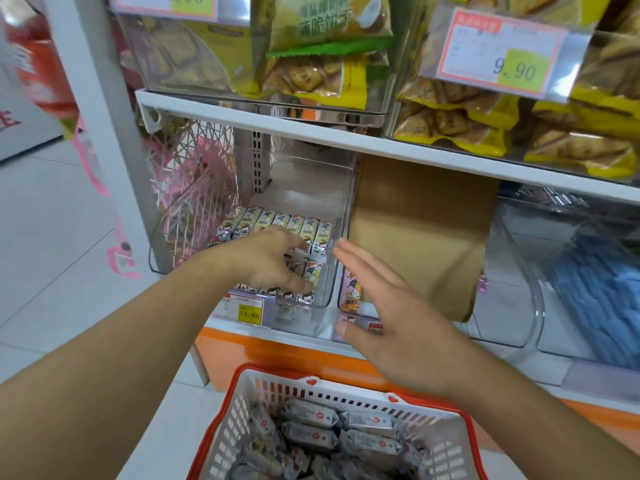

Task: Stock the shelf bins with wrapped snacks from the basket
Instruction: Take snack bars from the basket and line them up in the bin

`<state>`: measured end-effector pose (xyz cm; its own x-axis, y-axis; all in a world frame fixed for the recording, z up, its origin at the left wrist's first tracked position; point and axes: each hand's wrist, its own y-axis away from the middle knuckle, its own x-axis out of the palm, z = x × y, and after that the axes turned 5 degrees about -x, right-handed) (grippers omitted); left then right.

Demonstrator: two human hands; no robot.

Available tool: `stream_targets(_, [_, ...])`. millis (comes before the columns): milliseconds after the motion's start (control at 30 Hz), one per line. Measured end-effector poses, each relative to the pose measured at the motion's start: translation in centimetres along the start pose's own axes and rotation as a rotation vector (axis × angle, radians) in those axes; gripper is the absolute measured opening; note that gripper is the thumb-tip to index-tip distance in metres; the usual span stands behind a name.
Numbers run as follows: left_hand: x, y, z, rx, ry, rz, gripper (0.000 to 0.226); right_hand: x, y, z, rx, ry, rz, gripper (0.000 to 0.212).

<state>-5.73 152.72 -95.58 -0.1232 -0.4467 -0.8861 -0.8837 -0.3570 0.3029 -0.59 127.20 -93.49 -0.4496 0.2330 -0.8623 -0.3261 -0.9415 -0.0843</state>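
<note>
Clear bin (322, 188): left hand (273, 261) presses snacks (277, 223).

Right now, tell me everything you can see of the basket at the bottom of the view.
The basket is white slotted plastic with a red-orange rim, and small red clips sit on its far edge. It stands upright on the floor in front of the orange shelf base, below both forearms; only its far part is in view. Inside lies a loose heap of silver-grey wrapped snacks with small red marks. Neither hand touches it.
</note>
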Motion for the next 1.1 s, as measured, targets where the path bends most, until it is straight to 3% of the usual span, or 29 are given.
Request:
stream_targets(200, [-1.6, 5.3, -3.0, 0.12, 0.257, -0.21, 0.055, -0.4, 2.0, 1.2, -0.041, 0.022, -0.108, 0.072])
stream_targets(300, [-0.7, 9.1, -4.1, 0.184, 0.298, -0.279, 0.046, -0.1, 4.3, 1.9, -0.055, 0.001, -0.157, 0.058])
stream_targets(467, [3.8, 15.3, -4.1, 0.152, 0.37, -0.311, 0.037, 2.1, 7.8, 1.8, 0.047, -0.009, -0.024, 0.054])
stream_targets(667, [13.5, 18.1, 0.1, -0.107, 0.241, -0.091, 0.068, 8.1, 9.9, -1.3, 0.228, 0.042, 0.268, 0.053])
stream_targets(800, [19.3, 18.2, 3.1, -0.343, 0.116, 0.037, 0.094, 12.3, 10.3, -3.1, 0.315, 0.021, 0.335, 0.058])
stream_targets(933, [21.9, 16.6, 5.0, -0.537, 0.214, 0.128, 0.105, 16.2, 8.9, -4.7, 0.313, 0.032, 0.446, 0.077])
stream_targets(1100, [24.4, 14.9, 5.0, -0.598, 0.348, 0.174, 0.104, 20.2, 6.7, -6.2, 0.319, 0.069, 0.504, 0.086])
